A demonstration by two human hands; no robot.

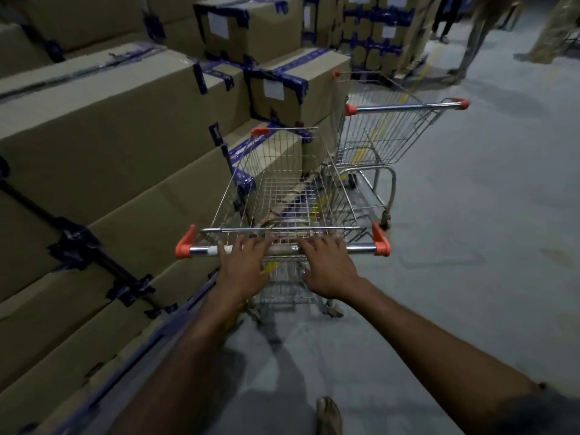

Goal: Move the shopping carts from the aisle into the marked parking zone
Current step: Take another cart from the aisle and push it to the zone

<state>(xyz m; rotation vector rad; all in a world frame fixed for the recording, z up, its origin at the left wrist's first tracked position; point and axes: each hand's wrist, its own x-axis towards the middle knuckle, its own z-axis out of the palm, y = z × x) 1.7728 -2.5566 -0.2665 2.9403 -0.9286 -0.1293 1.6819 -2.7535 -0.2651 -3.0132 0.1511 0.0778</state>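
My left hand [243, 265] and right hand [328, 266] lie spread over the handle of the near cart [282, 229], not wrapped. It stands beside stacked boxes [110, 120], just behind a second cart [386, 136]. Pushing step, I judge; next needs a firmer grip and a straight shove.

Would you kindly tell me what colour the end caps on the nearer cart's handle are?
The end caps are orange-red, seen best in the head view.

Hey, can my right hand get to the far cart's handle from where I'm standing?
Probably not. The right hand rests on the near cart's handle, and that cart's basket lies between it and the far handle.
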